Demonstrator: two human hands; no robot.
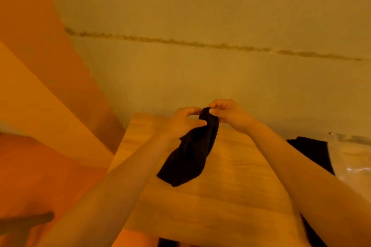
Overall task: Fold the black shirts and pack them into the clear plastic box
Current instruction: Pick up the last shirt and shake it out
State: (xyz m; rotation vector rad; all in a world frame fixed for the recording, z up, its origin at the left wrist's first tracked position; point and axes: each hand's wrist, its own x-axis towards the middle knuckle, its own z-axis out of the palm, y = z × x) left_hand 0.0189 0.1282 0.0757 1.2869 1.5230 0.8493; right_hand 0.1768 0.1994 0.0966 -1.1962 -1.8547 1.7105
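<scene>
1. Hands: left hand point(183, 121) and right hand point(226, 114) are pinching the black shirt point(190, 156) at its top, above the bench point(230, 196) far edge.
2. Fabric is hanging limp, light; hold seams.

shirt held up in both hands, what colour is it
Plain black, no visible pattern: the shirt hanging bunched over the wooden table, seen in the head view.

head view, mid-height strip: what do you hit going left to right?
Orange wooden furniture → left hand → black shirt, bunched, pinched at the top by both hands, hanging above the wooden table → right hand → more black fabric → clear plastic box at the right edge.
</scene>
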